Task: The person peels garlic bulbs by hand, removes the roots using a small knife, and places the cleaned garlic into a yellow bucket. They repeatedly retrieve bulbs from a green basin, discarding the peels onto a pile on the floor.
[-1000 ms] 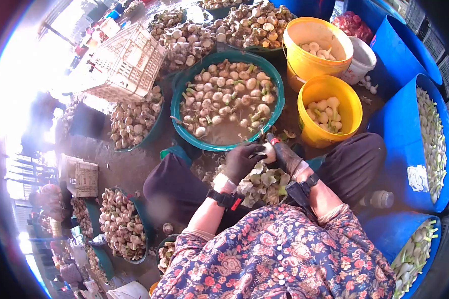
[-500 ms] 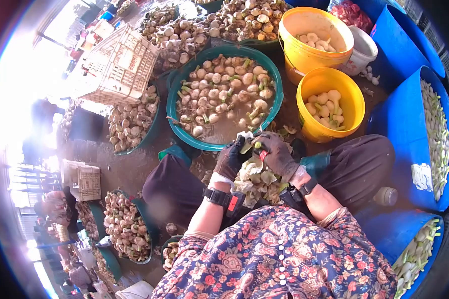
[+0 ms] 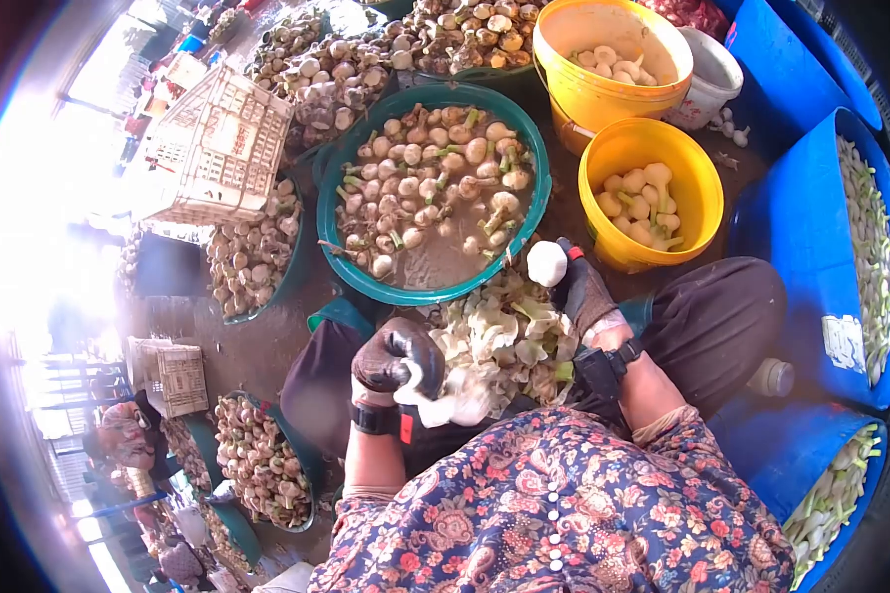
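Observation:
A peeled white garlic bulb (image 3: 547, 264) sits at the fingertips of my right hand (image 3: 587, 295), whose gloved fingers are closed on it. Over my lap, to the left, my left hand (image 3: 398, 354) is curled in a dark glove. Pale garlic skin (image 3: 435, 393), smeared by motion, trails from it. Between the two hands lies a heap of peelings (image 3: 504, 341). Just beyond stands a green basin (image 3: 405, 295) of unpeeled bulbs in murky water. Closest to my right hand is a yellow bucket (image 3: 595, 222) with peeled bulbs in it.
Behind it stands a larger yellow bucket (image 3: 554, 64), beside a white bucket (image 3: 717, 69). Blue bins (image 3: 796, 247) holding stalked garlic line the right side. On the left are a white crate (image 3: 218, 148) and tubs of unpeeled garlic (image 3: 257, 455). Another person (image 3: 129, 435) is at far left.
My hands have moved apart. The left has drawn down and left with garlic skin; the right has moved right and now shows a clean white bulb. The view has shifted slightly.

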A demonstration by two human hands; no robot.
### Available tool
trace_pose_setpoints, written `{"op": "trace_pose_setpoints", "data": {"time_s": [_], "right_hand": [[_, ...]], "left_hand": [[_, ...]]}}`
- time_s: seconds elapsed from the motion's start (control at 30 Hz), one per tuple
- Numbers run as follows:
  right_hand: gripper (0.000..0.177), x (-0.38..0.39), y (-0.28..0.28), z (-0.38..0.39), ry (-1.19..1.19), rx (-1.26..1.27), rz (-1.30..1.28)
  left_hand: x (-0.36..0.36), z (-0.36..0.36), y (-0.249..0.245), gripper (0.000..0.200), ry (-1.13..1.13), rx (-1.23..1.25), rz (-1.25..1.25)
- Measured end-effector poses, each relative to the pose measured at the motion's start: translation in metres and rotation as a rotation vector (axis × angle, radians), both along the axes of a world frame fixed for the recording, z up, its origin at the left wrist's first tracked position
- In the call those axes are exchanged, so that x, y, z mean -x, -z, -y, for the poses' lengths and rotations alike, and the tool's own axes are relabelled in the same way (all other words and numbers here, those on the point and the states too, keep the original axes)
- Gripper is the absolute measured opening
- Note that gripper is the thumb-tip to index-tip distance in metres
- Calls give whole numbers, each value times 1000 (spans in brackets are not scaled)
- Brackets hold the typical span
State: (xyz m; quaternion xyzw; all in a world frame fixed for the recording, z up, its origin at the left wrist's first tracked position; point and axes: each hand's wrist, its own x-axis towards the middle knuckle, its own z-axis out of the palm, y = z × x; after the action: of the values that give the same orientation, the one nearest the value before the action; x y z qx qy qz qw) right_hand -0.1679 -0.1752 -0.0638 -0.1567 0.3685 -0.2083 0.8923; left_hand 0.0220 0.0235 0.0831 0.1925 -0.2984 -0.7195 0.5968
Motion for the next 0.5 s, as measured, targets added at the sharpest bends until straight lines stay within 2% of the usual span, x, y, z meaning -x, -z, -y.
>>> {"op": "trace_pose_setpoints", "data": {"time_s": [0.07,0.1,0.13,0.17,0.2,0.23,0.27,0.33,0.37,0.43,0.5], "right_hand": [[34,-8,10,7,161,-53,45],[36,-9,-39,12,255,-112,80],[39,-10,-68,16,350,-171,114],[46,-1,-66,25,235,-138,490],[55,9,-65,36,114,-98,862],[66,14,-84,40,107,-136,940],[70,15,-91,41,142,-104,802],[72,10,-71,44,105,-104,446],[71,3,-63,36,74,8,183],[62,-8,-48,19,-85,93,25],[56,-16,-40,8,-211,265,-193]], "left_hand": [[-13,19,-12,37,190,-153,920],[-15,32,10,54,309,-226,1018],[-20,42,26,62,350,-311,1315],[-26,52,57,61,237,-340,1517],[-32,63,79,58,-7,-367,1582],[-49,74,126,58,-202,-283,1705],[-56,88,148,59,-224,-297,1775],[-62,120,181,62,-283,-312,1910],[-68,129,212,63,-250,-303,1940],[-75,139,267,65,-173,-298,1997],[-65,142,263,64,-208,-532,1560]]}}
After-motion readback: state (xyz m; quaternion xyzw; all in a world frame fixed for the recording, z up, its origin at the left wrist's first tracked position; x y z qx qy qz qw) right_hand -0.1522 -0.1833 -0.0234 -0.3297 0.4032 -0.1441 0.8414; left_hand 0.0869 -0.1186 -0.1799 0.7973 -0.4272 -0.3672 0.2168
